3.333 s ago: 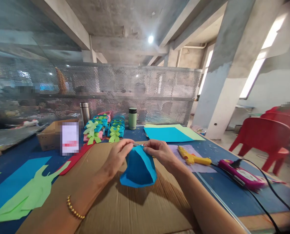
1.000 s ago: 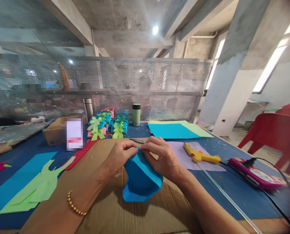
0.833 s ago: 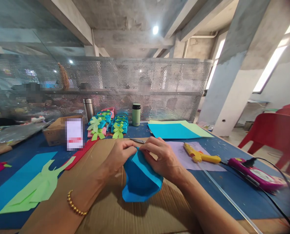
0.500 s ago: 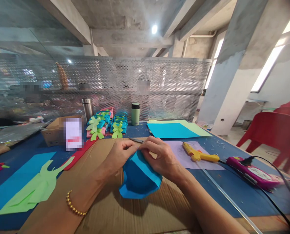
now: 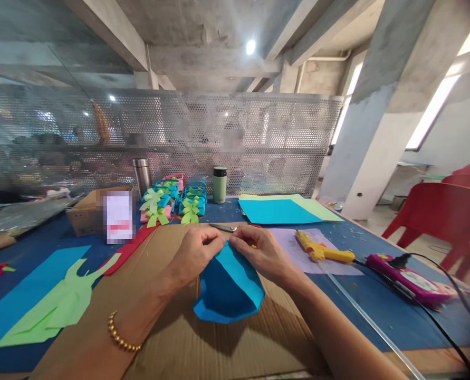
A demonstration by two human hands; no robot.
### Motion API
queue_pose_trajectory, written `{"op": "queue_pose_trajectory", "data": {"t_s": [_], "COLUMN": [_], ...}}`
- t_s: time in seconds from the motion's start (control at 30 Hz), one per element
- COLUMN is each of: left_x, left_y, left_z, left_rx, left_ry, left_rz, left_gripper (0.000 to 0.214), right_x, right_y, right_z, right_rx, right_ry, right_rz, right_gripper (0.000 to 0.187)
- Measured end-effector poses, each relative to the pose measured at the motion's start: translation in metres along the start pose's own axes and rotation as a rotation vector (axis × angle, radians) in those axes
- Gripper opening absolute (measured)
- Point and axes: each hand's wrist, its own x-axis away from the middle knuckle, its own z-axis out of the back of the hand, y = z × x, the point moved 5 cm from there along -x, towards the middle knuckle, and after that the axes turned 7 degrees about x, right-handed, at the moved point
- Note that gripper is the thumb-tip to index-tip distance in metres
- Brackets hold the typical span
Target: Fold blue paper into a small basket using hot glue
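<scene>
A folded piece of blue paper (image 5: 229, 287) hangs open toward me, its far edge pinched between both hands above the cardboard sheet (image 5: 171, 338). My left hand (image 5: 197, 250) grips that edge with thumb and forefinger. Close beside it, my right hand (image 5: 260, 253) pinches the same edge, the other fingers curled. Just beyond the fingertips lies a pair of scissors (image 5: 223, 228), partly hidden. To the right, a yellow glue gun (image 5: 324, 252) with a clear glue stick (image 5: 369, 316) rests on a sheet of lilac paper (image 5: 284, 240).
A magenta power strip (image 5: 409, 279) with black cords sits at right. Blue sheets (image 5: 282, 211) lie at the back. Finished paper bow pieces (image 5: 191, 208), a green bottle (image 5: 219, 186), a steel flask (image 5: 142, 177) and a cardboard box (image 5: 86, 211) stand behind. Green paper cutouts (image 5: 60, 306) lie left.
My right hand's fingers have shifted slightly right and downward along the paper's edge, uncovering more of its top. The left hand and the blue paper have barely moved.
</scene>
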Motion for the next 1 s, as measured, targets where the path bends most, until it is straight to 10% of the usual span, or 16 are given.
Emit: {"op": "queue_pose_trajectory", "data": {"t_s": [1.0], "left_x": [0.0010], "left_y": [-0.0010], "left_z": [-0.0045], "left_rx": [0.029], "left_ry": [-0.083], "left_rz": [0.016], "left_gripper": [0.039], "right_x": [0.0000], "right_y": [0.0027], "right_z": [-0.0072], "right_rx": [-0.103], "right_ry": [-0.089], "right_rz": [-0.039], "right_gripper": [0.022]}}
